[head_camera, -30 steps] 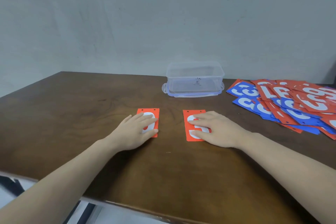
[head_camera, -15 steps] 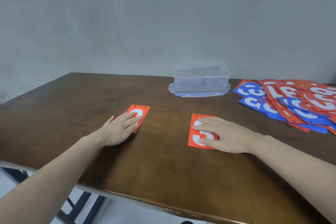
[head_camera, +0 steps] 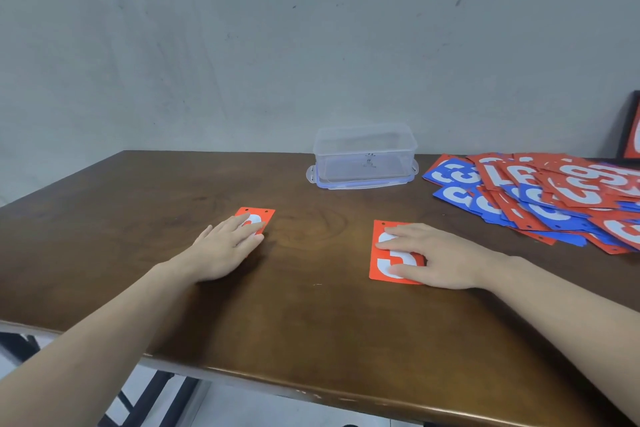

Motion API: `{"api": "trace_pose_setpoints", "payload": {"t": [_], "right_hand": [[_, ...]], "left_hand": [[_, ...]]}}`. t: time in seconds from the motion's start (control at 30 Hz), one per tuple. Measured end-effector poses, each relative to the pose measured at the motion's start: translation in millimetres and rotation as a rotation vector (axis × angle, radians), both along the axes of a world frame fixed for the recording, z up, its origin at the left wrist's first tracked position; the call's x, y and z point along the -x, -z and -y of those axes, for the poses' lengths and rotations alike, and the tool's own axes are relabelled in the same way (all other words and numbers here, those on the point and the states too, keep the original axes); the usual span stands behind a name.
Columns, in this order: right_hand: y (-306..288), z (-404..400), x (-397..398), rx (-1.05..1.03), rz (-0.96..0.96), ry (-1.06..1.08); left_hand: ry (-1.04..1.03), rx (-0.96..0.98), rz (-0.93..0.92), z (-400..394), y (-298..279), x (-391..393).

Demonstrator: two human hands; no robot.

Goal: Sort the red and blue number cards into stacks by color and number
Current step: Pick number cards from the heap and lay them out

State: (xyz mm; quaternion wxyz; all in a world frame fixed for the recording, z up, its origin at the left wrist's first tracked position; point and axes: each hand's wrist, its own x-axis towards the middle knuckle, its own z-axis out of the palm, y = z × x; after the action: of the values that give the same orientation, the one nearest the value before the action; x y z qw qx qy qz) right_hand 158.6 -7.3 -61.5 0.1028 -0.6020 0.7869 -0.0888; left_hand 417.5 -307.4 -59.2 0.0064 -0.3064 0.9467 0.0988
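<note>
Red and blue number cards [head_camera: 540, 196] lie fanned in an overlapping pile at the far right corner of the dark wooden table [head_camera: 311, 329], running off toward its right edge. Two more red cards sit apart from that pile, nearer the middle of the table.

The left hand [head_camera: 225, 246] lies flat, fingers straight and close together, pressing on the left red card [head_camera: 258, 215]. That card is tilted, its two punched holes pointing to the far edge, and its white numeral is mostly covered, so the digit cannot be told.

The right hand [head_camera: 436, 255] rests palm down with fingers spread a little over the right red card [head_camera: 389, 256], which lies roughly square to the near edge. Its numeral looks like a 5, though the fingers hide part of it.

A clear plastic box [head_camera: 363, 156], standing on its lid, sits near the far edge, between the two single cards and the pile. The two hands are well apart, with bare wood between them.
</note>
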Motion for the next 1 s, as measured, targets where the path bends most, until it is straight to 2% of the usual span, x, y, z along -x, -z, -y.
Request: {"api": "trace_pose_setpoints", "payload": {"t": [0.23,0.33,0.47,0.67,0.8,1.0], "right_hand": [[-2.4,1.5,6.7,0.01,-0.013,-0.003],[-2.3,-2.4,11.6,0.145,0.05,0.005],[-8.8,-21.5,31.2,0.326,0.068,0.107],[-12.3,-84.3,76.6,0.393,-0.017,0.293],[-11.3,-130.4,109.3,0.422,-0.071,0.487],[-0.7,-182.5,165.4,0.464,-0.14,0.767]], "left_hand": [[0.103,0.031,-0.08,-27.7,-8.6,33.3],[0.18,0.039,-0.121,-49.3,-15.6,57.7],[0.292,0.077,-0.165,-89.4,-21.2,101.8],[0.46,0.068,-0.274,-162.2,-23.0,187.0],[0.516,-0.01,-0.292,-205.9,-21.3,246.1],[0.407,-0.287,-0.432,-266.0,-20.2,325.7]]}}
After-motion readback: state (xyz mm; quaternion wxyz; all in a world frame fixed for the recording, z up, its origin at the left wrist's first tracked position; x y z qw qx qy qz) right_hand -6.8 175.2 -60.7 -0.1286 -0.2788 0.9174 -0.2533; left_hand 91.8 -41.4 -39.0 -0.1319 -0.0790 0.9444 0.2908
